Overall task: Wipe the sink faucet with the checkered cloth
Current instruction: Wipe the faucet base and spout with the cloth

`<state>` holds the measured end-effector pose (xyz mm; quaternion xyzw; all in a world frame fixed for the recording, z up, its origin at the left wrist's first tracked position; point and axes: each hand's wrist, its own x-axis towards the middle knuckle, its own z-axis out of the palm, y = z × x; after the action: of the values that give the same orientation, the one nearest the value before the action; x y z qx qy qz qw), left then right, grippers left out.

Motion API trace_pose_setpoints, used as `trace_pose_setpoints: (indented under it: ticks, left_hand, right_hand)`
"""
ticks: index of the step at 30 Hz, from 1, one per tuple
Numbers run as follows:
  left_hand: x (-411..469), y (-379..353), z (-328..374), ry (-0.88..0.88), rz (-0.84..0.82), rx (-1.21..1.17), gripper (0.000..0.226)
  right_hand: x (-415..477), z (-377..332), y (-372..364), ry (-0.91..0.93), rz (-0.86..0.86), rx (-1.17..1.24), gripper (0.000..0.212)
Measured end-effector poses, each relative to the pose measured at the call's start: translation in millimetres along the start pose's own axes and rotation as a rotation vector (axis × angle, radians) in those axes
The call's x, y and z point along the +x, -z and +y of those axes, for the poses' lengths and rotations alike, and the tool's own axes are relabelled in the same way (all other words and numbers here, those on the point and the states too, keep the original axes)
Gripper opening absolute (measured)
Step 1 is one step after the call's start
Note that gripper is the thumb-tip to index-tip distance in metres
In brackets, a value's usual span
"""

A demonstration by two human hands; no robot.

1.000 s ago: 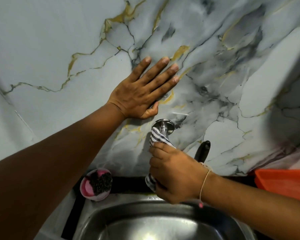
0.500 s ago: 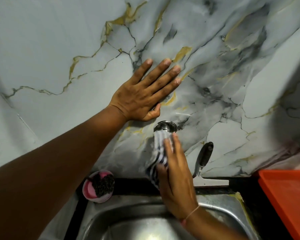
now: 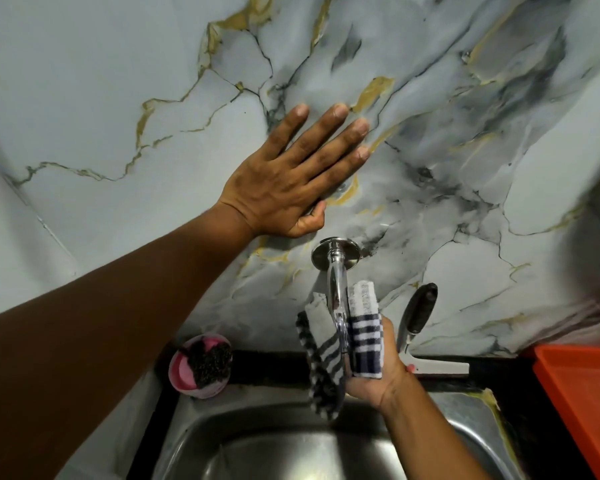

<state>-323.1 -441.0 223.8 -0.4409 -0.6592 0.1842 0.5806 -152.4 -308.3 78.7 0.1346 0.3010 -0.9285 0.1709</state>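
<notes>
Left hand (image 3: 284, 181) open, flat on marble wall (image 3: 118, 98) above faucet (image 3: 336, 289). Right hand (image 3: 378, 368) cups checkered cloth (image 3: 364, 344) around faucet spout, palm up, over sink (image 3: 274, 445).

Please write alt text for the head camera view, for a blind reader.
The right hand wraps a checkered cloth around a chrome faucet above a steel sink. The left hand presses flat on the marble-patterned wall.
</notes>
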Motion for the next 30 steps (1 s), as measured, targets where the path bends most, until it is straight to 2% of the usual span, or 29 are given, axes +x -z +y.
trace_pose_setpoints:
  ticks: [3,5,7,9,10,11,14,17,20,22,24,27,30]
  left_hand:
    - [-2,-1,0,0.001,-0.009,0.006,0.077]
    - [-2,-1,3,0.000,-0.012,0.006,0.077]
    - [-2,-1,4,0.001,-0.017,-0.004,0.077]
    - [-2,0,2,-0.004,-0.020,0.001,0.077]
    - [-2,0,1,-0.005,-0.021,0.007,0.078]
    - [-1,0,0,-0.004,-0.021,0.014,0.078]
    - [-1,0,-1,-0.004,-0.019,0.017,0.078]
    - [0,0,-1,-0.009,-0.010,0.026,0.078]
    - [-1,2,4,0.001,-0.017,0.003,0.077]
    - [1,4,3,-0.006,-0.028,-0.001,0.076]
    - [0,5,1,-0.003,-0.031,-0.001,0.077]
    - [-2,7,5,-0.004,-0.035,-0.019,0.077]
    - [-1,5,4,-0.004,-0.024,-0.024,0.077]
  right_hand:
    - [10,9,12,-0.052,0.092,0.052,0.046]
    - [-2,14,23,-0.042,0.021,0.077,0.038]
    - [-20,12,24,-0.028,-0.079,-0.010,0.027]
    - [-24,-1,14,0.030,-0.202,-0.029,0.028]
    - [-20,-9,3,0.031,-0.201,-0.051,0.028]
    - [-12,-20,-9,0.001,-0.173,-0.070,0.028]
    - [11,-43,-27,0.042,-0.062,-0.082,0.046]
    - [3,-36,-26,0.059,0.084,-0.154,0.046]
    - [-29,-21,-1,-0.007,0.020,-0.235,0.039]
    - [-20,-29,-7,-0.012,-0.061,-0.257,0.035]
    - [-6,-37,-16,0.011,-0.059,-0.218,0.037]
    - [3,-32,-19,0.025,0.027,-0.218,0.050]
    - [-27,-13,1,0.047,0.118,-0.278,0.046]
